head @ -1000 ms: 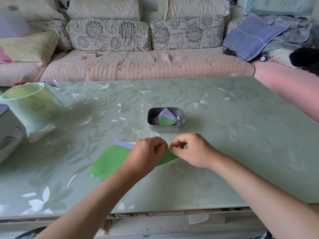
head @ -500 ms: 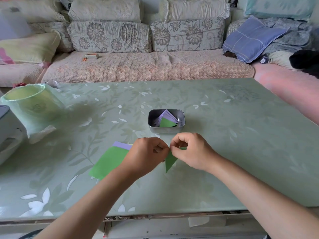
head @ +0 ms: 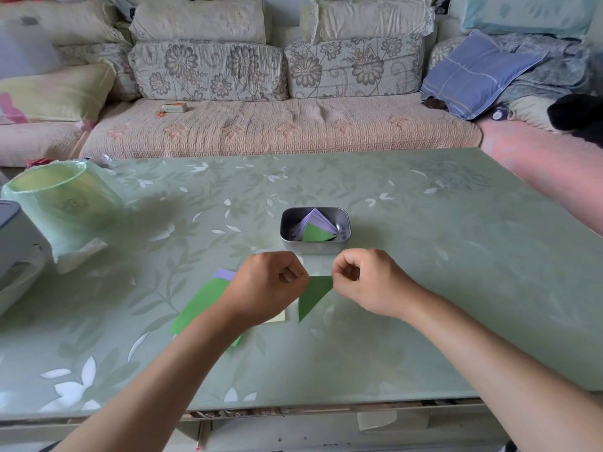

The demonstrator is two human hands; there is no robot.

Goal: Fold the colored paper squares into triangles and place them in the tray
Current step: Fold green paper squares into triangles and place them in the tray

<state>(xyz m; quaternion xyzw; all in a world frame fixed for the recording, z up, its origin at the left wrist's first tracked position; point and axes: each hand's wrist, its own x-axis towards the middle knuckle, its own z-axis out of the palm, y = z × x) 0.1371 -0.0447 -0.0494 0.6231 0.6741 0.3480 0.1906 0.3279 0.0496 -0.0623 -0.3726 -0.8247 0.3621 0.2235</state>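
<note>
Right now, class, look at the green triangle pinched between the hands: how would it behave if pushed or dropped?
Probably very light: the left hand and right hand hold the green triangle by fingertip pinches alone. Likely floppy, since it is thin paper hanging point down. It might slide easily on the glossy table.

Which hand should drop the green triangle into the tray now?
Probably the right hand. It pinches the green triangle by a corner, just short of the tray. The left hand pinches it too, but its arm lies over the paper stack.
</note>
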